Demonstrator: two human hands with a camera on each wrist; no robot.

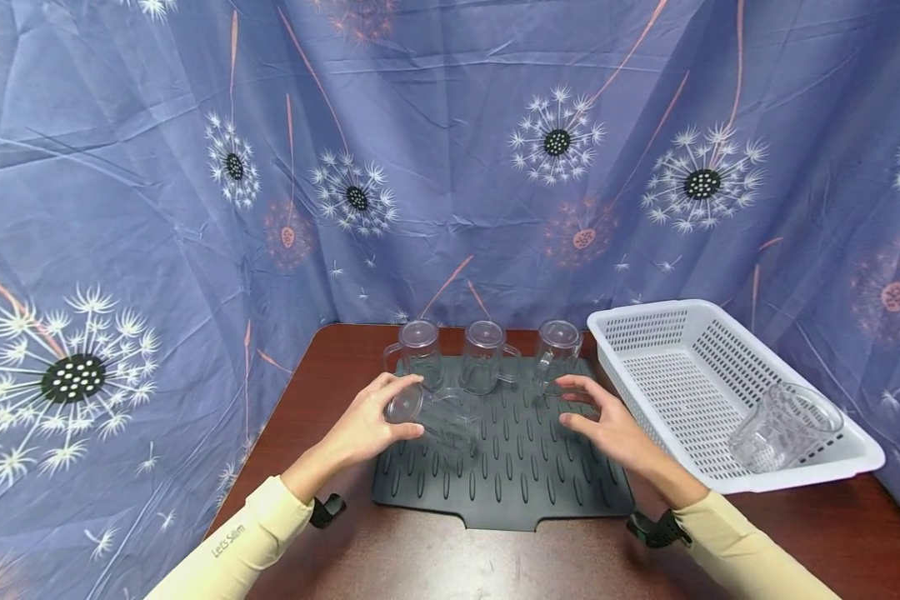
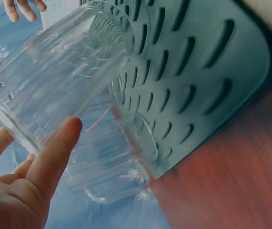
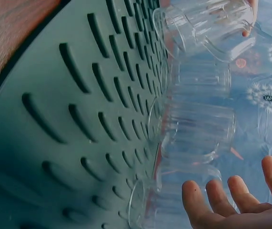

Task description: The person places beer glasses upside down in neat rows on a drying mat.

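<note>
My left hand [image 1: 363, 421] grips a clear glass mug [image 1: 450, 421] near its base, thumb on one side and fingers on the other. That mug [image 2: 69, 67] is tilted, its mouth towards the dark ribbed drying mat [image 1: 510, 467]; whether the rim touches the mat I cannot tell. Three more clear mugs stand upside down along the mat's back edge: a left one [image 1: 420, 354], a middle one [image 1: 483, 358] and a right one [image 1: 557, 354]. My right hand [image 1: 607, 425] holds nothing, fingers spread and loosely bent, just in front of the right mug.
At the right stands a white perforated plastic basket [image 1: 622, 375] with one clear glass mug [image 1: 776, 429] leaning inside it. The mat lies on a reddish-brown wooden table [image 1: 435, 558]. Blue dandelion-print cloth [image 1: 450, 167] hangs behind and at both sides.
</note>
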